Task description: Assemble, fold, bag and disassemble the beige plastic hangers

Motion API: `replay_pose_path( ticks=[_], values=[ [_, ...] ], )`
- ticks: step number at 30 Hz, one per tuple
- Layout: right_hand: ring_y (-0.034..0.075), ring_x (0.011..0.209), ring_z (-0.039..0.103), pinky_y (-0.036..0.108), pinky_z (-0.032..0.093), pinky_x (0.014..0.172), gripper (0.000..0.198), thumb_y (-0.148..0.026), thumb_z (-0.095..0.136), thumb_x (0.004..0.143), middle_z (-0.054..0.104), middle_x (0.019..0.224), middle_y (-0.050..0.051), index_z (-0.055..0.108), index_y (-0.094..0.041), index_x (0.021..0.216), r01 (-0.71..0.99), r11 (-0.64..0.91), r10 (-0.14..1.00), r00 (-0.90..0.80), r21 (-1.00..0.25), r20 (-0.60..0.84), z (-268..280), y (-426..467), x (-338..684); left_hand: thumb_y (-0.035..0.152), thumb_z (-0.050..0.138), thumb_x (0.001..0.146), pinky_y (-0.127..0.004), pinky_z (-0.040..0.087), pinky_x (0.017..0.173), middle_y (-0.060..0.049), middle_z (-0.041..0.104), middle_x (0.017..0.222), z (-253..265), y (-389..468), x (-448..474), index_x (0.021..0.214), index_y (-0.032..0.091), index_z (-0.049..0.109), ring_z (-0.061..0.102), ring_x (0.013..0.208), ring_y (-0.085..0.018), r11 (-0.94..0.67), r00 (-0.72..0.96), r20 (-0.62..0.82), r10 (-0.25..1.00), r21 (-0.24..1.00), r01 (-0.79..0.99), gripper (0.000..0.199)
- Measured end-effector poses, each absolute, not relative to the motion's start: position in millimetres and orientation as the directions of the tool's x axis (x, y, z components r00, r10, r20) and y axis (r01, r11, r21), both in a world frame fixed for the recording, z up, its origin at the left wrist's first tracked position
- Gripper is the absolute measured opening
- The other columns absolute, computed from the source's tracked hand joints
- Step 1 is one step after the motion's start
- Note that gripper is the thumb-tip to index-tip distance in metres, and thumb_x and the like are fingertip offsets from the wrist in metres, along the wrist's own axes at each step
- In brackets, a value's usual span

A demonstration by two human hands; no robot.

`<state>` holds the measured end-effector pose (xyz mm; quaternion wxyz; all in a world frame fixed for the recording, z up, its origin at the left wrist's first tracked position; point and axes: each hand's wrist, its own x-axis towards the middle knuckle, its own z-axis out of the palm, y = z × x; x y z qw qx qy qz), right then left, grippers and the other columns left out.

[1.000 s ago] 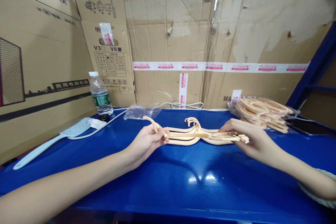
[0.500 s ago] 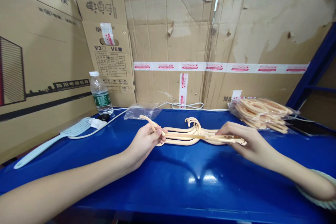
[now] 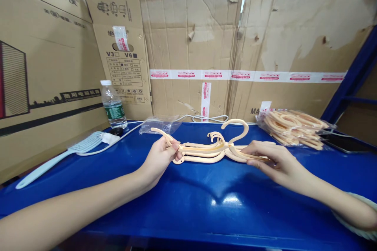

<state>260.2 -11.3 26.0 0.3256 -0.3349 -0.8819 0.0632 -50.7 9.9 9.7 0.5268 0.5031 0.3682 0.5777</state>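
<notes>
A pale peach plastic clothes hanger (image 3: 245,128) is stretched between my hands, its hook standing up at the middle. My left hand (image 3: 159,159) is closed around its left end, with a thin curved piece sticking out above the thumb. My right hand (image 3: 278,160) pinches the right arm of the same hanger; the fingers hide part of that arm. Just beneath and behind lie several matching hangers (image 3: 203,160) on the blue table (image 3: 188,204), with their small hooks bunched together near the middle.
At the back right, a clear bag of hangers (image 3: 294,125) lies beside a dark flat device (image 3: 344,143). A water bottle (image 3: 113,106), a light blue hairbrush (image 3: 59,160) and a white cable (image 3: 129,130) are on the left. Cardboard sheets (image 3: 188,47) wall the back.
The held hanger has turned, so its hook now stands up above the stack. My left hand has shifted slightly left; my right hand still grips the right arm.
</notes>
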Motion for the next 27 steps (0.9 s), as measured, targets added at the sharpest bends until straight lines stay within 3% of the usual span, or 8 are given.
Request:
replay_pose_path(
  ticks=[6,11,14,16,18,21,24,27],
  values=[
    [0.021,0.08,0.063,0.031,0.051,0.068,0.022,-0.036,0.053,0.095,0.068,0.093,0.007,0.066,-0.02,0.105,0.539,0.721,0.691,-0.515,-0.436,0.507,25,-11,259,0.026,0.083,0.066,-0.03,0.052,0.066,-0.002,0.065,0.061,9,13,-51,0.071,0.013,0.06,0.062,0.059,-0.015,-0.162,0.029,0.175,0.984,0.954,-0.254,0.028],
    [0.015,0.052,0.055,0.025,0.045,0.045,0.034,-0.047,0.058,0.091,0.063,0.069,0.003,0.064,-0.018,0.106,0.51,0.574,0.819,-0.365,-0.641,0.443,26,-5,263,0.032,0.085,0.065,-0.033,0.054,0.08,-0.006,0.07,0.075,13,12,-48,0.074,0.012,0.064,0.069,0.075,-0.02,-0.098,0.053,0.117,0.992,0.956,-0.275,0.029],
    [0.013,0.049,0.052,0.023,0.042,0.042,0.036,-0.049,0.061,0.089,0.059,0.066,0.001,0.062,-0.018,0.107,0.469,0.562,0.827,-0.312,-0.681,0.468,31,-2,267,0.042,0.071,0.078,-0.034,0.054,0.075,-0.012,0.073,0.08,15,6,-48,0.075,0.012,0.066,0.071,0.075,-0.023,-0.072,0.188,0.097,0.977,0.988,-0.139,0.031],
    [0.012,0.049,0.051,0.022,0.041,0.041,0.035,-0.047,0.062,0.089,0.058,0.068,0.001,0.061,-0.018,0.107,0.449,0.563,0.827,-0.306,-0.694,0.472,34,-1,270,0.041,0.061,0.085,-0.035,0.055,0.069,-0.014,0.073,0.079,15,-3,-48,0.074,0.013,0.067,0.07,0.071,-0.024,-0.19,0.344,0.171,0.923,0.982,0.022,0.031],
    [0.013,0.051,0.053,0.023,0.042,0.043,0.033,-0.046,0.062,0.09,0.058,0.069,0.001,0.059,-0.017,0.106,0.447,0.553,0.832,-0.341,-0.703,0.438,37,-1,272,0.031,0.06,0.086,-0.036,0.055,0.069,-0.012,0.073,0.08,16,-15,-48,0.078,0.016,0.07,0.07,0.073,-0.025,-0.47,0.52,0.326,0.789,0.866,0.171,0.019],
    [0.014,0.055,0.057,0.025,0.046,0.049,0.029,-0.045,0.06,0.091,0.059,0.068,0.001,0.059,-0.017,0.098,0.469,0.527,0.836,-0.435,-0.709,0.334,37,-2,272,0.017,0.061,0.083,-0.04,0.054,0.084,-0.013,0.074,0.093,17,-32,-47,0.091,0.021,0.072,0.069,0.093,-0.028,-0.846,0.77,0.461,0.441,0.501,0.185,0.014],
    [0.015,0.059,0.057,0.025,0.046,0.051,0.025,-0.043,0.059,0.091,0.059,0.07,0.001,0.057,-0.018,0.09,0.515,0.508,0.833,-0.497,-0.69,0.243,32,-1,273,0.014,0.061,0.083,-0.043,0.049,0.096,-0.013,0.072,0.106,18,-36,-45,0.1,0.023,0.071,0.063,0.111,-0.031,-0.963,0.852,0.465,0.239,0.228,0.146,0.021],
    [0.016,0.064,0.058,0.026,0.047,0.055,0.022,-0.041,0.058,0.091,0.063,0.078,0.002,0.058,-0.02,0.086,0.589,0.543,0.818,-0.531,-0.599,0.22,27,2,275,0.018,0.06,0.086,-0.044,0.047,0.096,-0.014,0.07,0.111,17,-29,-45,0.101,0.021,0.069,0.063,0.109,-0.031,-0.968,0.868,0.428,0.251,0.117,0.222,0.018]
  ],
)
